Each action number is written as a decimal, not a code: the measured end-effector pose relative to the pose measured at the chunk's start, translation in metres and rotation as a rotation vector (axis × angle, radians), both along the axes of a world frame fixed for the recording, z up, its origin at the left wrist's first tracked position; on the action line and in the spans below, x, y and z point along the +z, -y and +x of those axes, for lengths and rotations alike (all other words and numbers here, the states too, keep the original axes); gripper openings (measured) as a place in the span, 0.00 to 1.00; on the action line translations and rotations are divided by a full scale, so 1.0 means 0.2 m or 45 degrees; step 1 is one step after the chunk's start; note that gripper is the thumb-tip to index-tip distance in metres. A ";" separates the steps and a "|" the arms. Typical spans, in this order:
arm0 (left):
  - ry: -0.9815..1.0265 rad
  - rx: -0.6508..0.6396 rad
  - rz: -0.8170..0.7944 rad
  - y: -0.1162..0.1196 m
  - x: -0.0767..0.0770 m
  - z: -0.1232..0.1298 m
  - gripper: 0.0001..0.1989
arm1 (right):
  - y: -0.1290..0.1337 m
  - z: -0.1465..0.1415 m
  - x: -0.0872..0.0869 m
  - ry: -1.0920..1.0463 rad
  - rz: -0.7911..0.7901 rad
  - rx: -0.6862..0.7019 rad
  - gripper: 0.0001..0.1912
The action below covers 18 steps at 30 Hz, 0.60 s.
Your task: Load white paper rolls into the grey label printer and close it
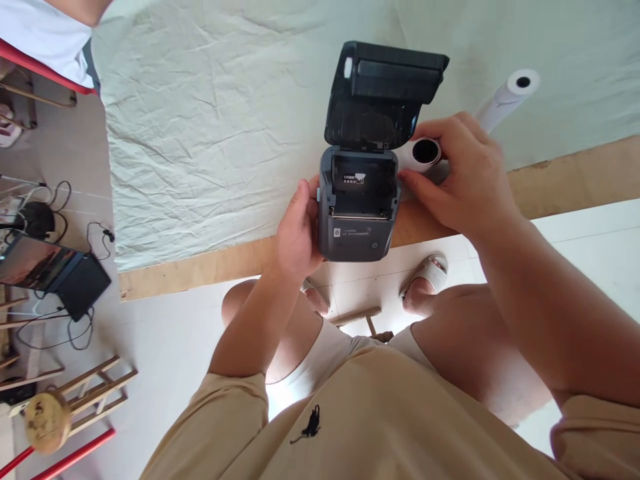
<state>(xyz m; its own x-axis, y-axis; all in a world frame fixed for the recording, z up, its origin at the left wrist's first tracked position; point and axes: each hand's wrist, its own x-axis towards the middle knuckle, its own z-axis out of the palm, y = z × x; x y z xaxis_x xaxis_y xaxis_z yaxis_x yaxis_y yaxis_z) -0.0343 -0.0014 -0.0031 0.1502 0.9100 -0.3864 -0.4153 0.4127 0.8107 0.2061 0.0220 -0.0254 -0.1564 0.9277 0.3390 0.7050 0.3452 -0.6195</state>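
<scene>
A dark grey portable label printer [357, 240] is tilted near the table's front edge, its black lid [373, 120] swung up and its paper bay exposed. A small white scrap lies in the bay. My left hand [300, 230] is closed around the printer's left side, thumb on top. A white paper roll [411, 159] with a wide dark core is just right of the printer, pinched by my right hand [467, 173] between thumb and fingers. Whether the roll touches the printer, I cannot tell. Beyond that hand, a longer white roll [500, 105] rests on the cloth.
A wrinkled pale green cloth [210, 133] covers the table, with a bare wooden edge [200, 262] in front. At the upper left is another person's arm and white clothing [47, 40]. A laptop [55, 270], cables and a wooden stool [50, 420] are on the left.
</scene>
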 end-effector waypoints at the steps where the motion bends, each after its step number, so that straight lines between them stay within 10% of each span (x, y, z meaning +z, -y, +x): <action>1: -0.007 0.000 -0.001 0.00 0.00 0.00 0.27 | 0.00 0.01 0.00 -0.019 -0.006 -0.015 0.28; 18: -0.034 -0.008 0.024 0.00 0.01 0.01 0.27 | -0.01 0.03 -0.03 0.025 0.058 -0.078 0.33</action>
<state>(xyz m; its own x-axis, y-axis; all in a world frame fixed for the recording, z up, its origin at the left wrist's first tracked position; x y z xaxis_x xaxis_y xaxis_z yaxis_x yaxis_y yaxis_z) -0.0324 -0.0017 -0.0005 0.1459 0.9163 -0.3731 -0.3904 0.3998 0.8293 0.2124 0.0234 -0.0324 -0.1069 0.9194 0.3786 0.7373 0.3287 -0.5902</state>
